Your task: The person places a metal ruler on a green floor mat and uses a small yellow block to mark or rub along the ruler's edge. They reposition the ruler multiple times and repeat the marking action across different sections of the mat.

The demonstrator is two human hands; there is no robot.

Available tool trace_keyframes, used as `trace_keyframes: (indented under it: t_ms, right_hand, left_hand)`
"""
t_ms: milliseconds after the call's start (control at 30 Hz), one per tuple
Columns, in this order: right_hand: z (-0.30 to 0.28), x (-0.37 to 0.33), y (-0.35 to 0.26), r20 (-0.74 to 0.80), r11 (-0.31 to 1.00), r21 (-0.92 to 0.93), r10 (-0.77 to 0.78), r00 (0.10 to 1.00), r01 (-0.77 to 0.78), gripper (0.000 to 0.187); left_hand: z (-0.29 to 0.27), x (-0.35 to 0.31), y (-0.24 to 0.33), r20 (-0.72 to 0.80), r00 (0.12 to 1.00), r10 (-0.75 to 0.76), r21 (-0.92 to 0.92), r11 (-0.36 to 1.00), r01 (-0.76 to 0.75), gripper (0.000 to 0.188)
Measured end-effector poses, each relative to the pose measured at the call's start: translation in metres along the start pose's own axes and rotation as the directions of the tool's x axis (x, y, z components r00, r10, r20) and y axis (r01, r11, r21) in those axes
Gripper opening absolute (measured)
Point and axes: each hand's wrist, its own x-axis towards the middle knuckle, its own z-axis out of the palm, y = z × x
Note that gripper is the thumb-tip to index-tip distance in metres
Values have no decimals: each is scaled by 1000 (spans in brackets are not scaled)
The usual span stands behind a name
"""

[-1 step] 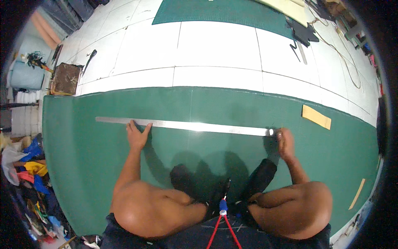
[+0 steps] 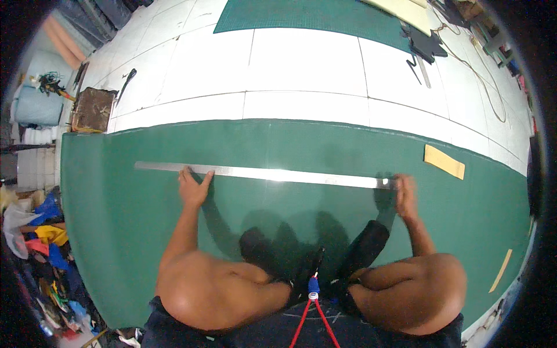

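Observation:
A long metal ruler [image 2: 278,175] lies across the green sheet [image 2: 325,145], tilted slightly down toward its right end. My left hand [image 2: 192,187] presses on the ruler's left part, thumb and fingers spread apart along its lower edge. At the ruler's right end is my right hand [image 2: 406,194], fingers curled together and slightly blurred. Whatever those fingers hold, if anything, is too small or hidden to make out. A pale yellow strip [image 2: 444,162] rests on the sheet beyond my right hand. My bare knees frame the near side of the sheet.
White floor tiles [image 2: 307,64] border the sheet's far edge, with a green cutting mat [image 2: 313,14] beyond. A brown box [image 2: 93,110] stands at the far left. Coloured scraps [image 2: 49,235] pile up on the left. A thin yellow strip [image 2: 500,271] lies at right.
My right hand has shifted slightly to the right, baring more of the ruler's right end. The left hand and the ruler look nearly the same.

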Motion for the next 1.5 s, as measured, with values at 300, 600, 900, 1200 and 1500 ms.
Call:
trace_keyframes:
  t_ms: [300,600,900,1200,1500]
  right_hand:
    - [-69,70,111,-339,960,235,230,912,-155,32]
    - [-51,94,125,-316,989,-21,130,940,-144,26]
    - [39,48,-43,172,909,18,-412,895,416,49]
    - [30,62,-24,279,917,-10,-381,881,399,38]
    - [26,92,-42,306,922,-146,-302,903,358,37]
  left_hand:
    - [-4,-35,44,86,993,85,-17,996,-84,103]
    - [-6,-47,38,99,991,86,-86,993,-78,107]
    - [25,-15,6,63,996,61,67,996,-65,115]
    - [-28,-30,5,323,941,99,-58,995,-85,90]
    - [-36,-11,-9,189,982,-13,-18,1000,17,101]
